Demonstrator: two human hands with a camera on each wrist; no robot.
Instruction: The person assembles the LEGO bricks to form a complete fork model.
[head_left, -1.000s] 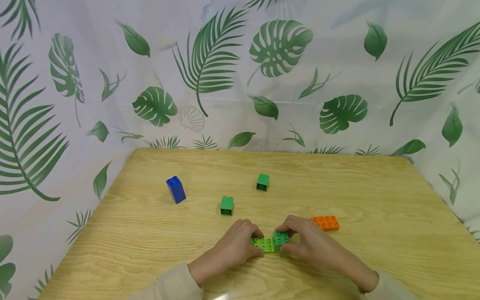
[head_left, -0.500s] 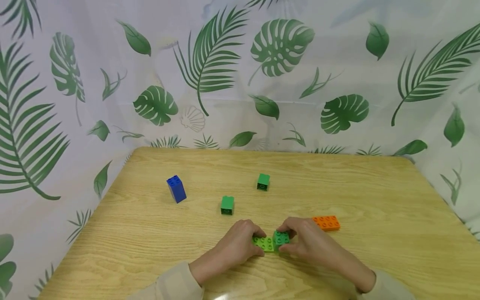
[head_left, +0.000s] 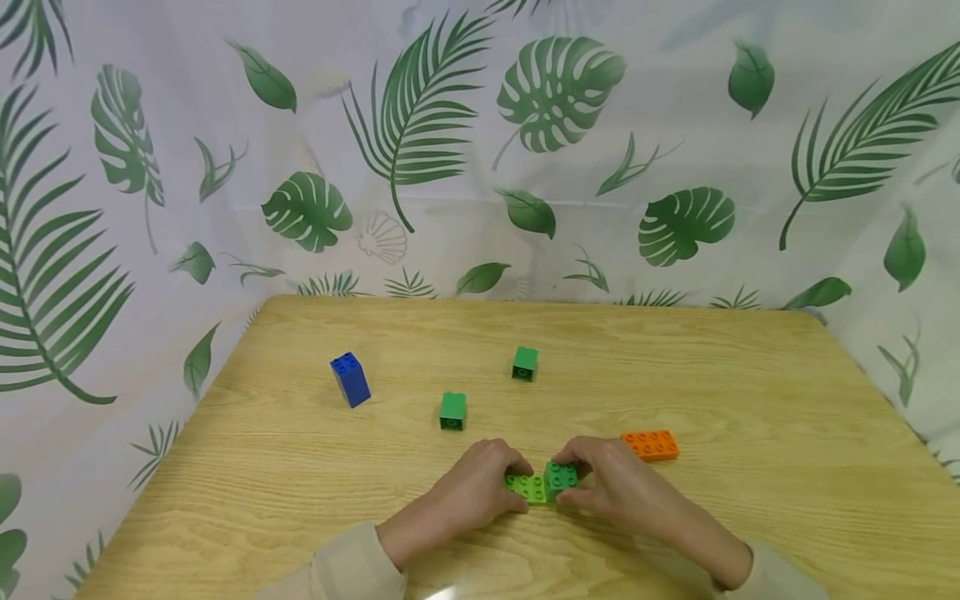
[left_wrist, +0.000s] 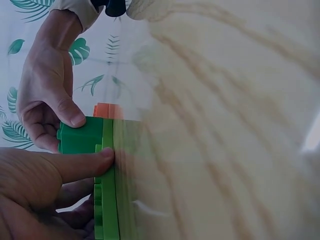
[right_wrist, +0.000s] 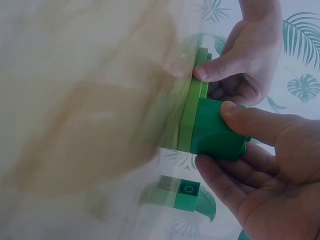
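A light green, flat building brick (head_left: 535,489) with studs on top lies on the wooden table near the front. My left hand (head_left: 480,485) grips its left part between thumb and fingers. On the plate's right end sits a darker green, square building brick (head_left: 562,477), which my right hand (head_left: 618,483) pinches from front and back. In the left wrist view the green brick (left_wrist: 82,135) sits flush on the light green plate (left_wrist: 111,200). The right wrist view shows the thumb and fingers on opposite sides of the green brick (right_wrist: 215,131).
An orange flat brick (head_left: 656,446) lies just behind my right hand, partly covered by it. Two green bricks, one nearer (head_left: 453,412) and one farther (head_left: 525,364), lie beyond my hands. A tall blue block (head_left: 350,380) is at the left. Leaf-print cloth hangs behind the table (head_left: 712,367).
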